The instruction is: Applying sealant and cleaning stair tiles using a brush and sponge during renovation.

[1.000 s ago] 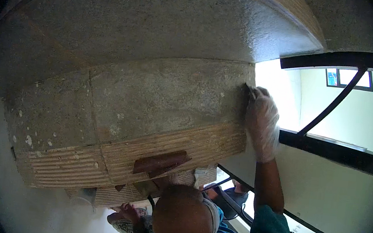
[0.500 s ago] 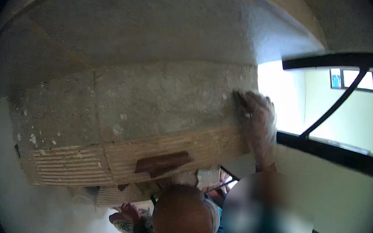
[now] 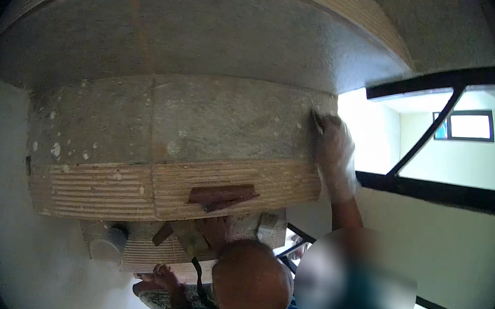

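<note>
co-worker's gloved hand (image 3: 335, 158) clenched on thin dark scraper (image 3: 317, 121), blade above grip at concrete step (image 3: 221, 121) edge; judged stiff, light. own hands unseen.

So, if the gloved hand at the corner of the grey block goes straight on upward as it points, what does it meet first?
Probably the grey slab overhanging the block: the gloved hand, with a dark tool, points up along the block's right edge. Depth is unclear.

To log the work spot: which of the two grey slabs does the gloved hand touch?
The right grey slab: another person's gloved hand holds a dark tool at its right edge. No hand is near the left grey slab.
</note>
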{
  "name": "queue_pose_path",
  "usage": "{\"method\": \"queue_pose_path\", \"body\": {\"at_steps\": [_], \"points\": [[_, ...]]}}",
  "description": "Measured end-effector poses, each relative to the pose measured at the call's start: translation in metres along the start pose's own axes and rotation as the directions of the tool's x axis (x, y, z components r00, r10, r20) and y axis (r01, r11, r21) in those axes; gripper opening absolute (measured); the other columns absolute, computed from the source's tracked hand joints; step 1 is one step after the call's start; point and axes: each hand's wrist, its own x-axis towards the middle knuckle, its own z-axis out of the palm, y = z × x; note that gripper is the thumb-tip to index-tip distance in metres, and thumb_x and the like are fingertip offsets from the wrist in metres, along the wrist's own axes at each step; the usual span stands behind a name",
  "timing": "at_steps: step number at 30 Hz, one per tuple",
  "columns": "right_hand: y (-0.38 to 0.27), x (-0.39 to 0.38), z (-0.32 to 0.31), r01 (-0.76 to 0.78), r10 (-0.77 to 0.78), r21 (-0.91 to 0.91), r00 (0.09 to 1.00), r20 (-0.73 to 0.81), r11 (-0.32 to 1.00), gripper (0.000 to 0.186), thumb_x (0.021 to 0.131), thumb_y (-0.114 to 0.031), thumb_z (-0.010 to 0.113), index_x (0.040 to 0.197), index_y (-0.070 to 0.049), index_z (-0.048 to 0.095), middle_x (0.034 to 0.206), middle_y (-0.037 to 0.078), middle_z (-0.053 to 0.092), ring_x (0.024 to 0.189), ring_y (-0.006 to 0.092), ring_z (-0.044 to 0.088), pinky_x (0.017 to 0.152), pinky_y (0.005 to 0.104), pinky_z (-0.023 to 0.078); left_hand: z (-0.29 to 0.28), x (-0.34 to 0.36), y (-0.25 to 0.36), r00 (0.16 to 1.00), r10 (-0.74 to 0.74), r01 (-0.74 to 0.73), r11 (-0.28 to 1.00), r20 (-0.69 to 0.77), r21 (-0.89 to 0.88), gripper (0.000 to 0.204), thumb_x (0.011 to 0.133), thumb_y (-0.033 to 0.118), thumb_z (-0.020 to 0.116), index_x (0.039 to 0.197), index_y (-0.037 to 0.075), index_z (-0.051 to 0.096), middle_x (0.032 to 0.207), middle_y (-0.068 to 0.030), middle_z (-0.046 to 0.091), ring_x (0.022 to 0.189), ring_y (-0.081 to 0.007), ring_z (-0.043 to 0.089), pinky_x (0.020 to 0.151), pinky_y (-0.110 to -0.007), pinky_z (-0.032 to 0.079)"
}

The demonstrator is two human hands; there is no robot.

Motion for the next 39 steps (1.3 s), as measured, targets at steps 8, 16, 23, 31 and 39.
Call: {"method": "queue_pose_path", "body": {"at_steps": [8,16,23,31,39], "points": [[0.071,0.007,0.012,0.078,-0.053,0.127,0.981,-0.185,0.989,0.021,0.083,-0.006,0.050,0.096,-0.002,0.065,0.101,0.015,0.063,0.089,0.0288,0.062,0.077,0.0353,0.050,0.171,-0.036,-0.061,0.900,0.327,0.170,0.345,-0.289,0.923,0.022,0.088,0.017,0.049,0.104,0.003,0.052,0.078,-0.0032,0.050,0.071,-0.0164,0.050,0.064,-0.028,0.044],[-0.009,-0.091,-0.025,0.235,-0.226,0.174,0.972,-0.067,0.956,0.028,0.070,0.000,0.059,0.096,-0.006,0.066,0.097,0.009,0.063,0.090,0.0280,0.061,0.078,0.0370,0.050,0.114,-0.021,-0.026,0.900,0.355,-0.340,0.204,0.254,0.918,0.024,0.082,0.012,0.051,0.103,0.000,0.051,0.078,-0.0065,0.052,0.067,-0.0174,0.050,0.061,-0.029,0.044],[-0.065,-0.061,-0.047,0.281,-0.310,0.208,0.943,0.120,0.937,0.035,0.074,-0.004,0.056,0.109,-0.006,0.061,0.106,0.011,0.059,0.096,0.0266,0.058,0.085,0.0363,0.047,0.143,-0.013,-0.033,0.838,0.510,-0.133,0.537,-0.195,0.833,0.018,0.086,0.010,0.050,0.102,0.000,0.054,0.080,-0.0071,0.056,0.072,-0.0171,0.056,0.063,-0.030,0.048],[-0.187,-0.029,-0.074,0.726,-0.775,0.346,0.631,0.007,0.594,0.057,0.055,-0.018,0.077,0.108,-0.005,0.061,0.103,0.009,0.059,0.094,0.0288,0.055,0.082,0.0394,0.046,0.154,-0.033,-0.039,0.731,0.640,-0.153,0.492,-0.236,0.857,0.016,0.085,0.005,0.054,0.101,0.000,0.054,0.080,-0.0083,0.058,0.070,-0.0166,0.058,0.063,-0.027,0.047],[-0.224,0.002,-0.011,0.933,-0.951,0.224,0.303,-0.066,0.282,0.035,0.069,-0.009,0.059,0.103,-0.008,0.063,0.093,0.006,0.061,0.089,0.0271,0.055,0.084,0.0387,0.045,0.137,-0.062,-0.068,0.629,0.684,-0.142,0.568,-0.369,0.810,0.015,0.084,0.003,0.052,0.099,-0.001,0.054,0.082,-0.0070,0.054,0.068,-0.0139,0.055,0.064,-0.026,0.049]]}}
